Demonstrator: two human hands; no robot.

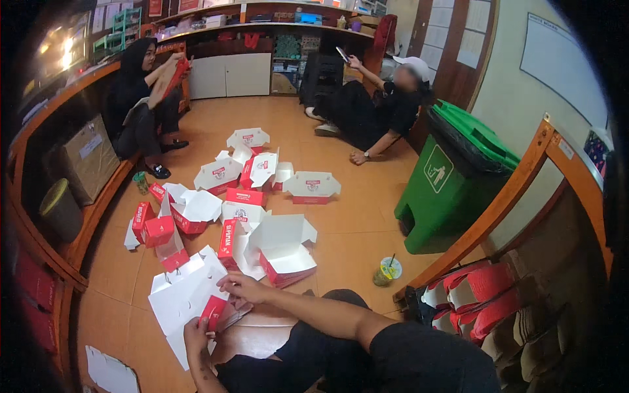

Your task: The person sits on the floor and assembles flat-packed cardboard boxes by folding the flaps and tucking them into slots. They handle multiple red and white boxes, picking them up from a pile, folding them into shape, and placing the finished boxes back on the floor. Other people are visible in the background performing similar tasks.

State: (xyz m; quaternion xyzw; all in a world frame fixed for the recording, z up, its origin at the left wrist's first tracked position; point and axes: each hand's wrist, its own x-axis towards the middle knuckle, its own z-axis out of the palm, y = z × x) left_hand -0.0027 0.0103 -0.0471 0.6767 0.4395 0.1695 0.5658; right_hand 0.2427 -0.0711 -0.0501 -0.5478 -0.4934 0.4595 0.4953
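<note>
Low in front of me is a partly folded cardboard box (187,291), its white inner side up and a red panel facing my hands. My left hand (195,335) grips the box by the lower end of that red panel, thumb on top. Fingers bent, my right hand (244,288) holds the box's edge just above the red panel; its fingertips are partly hidden. Just beyond lies an open red and white box (288,252). More folded boxes (190,209) are heaped on the floor farther ahead.
A green pedal bin (436,190) stands at the right, with a lidded drink cup (387,270) on the floor nearer me. One person (141,105) squats at the far left holding a box; another (386,105) reclines at the far right holding a phone. Orange wooden shelving (65,265) runs along the left.
</note>
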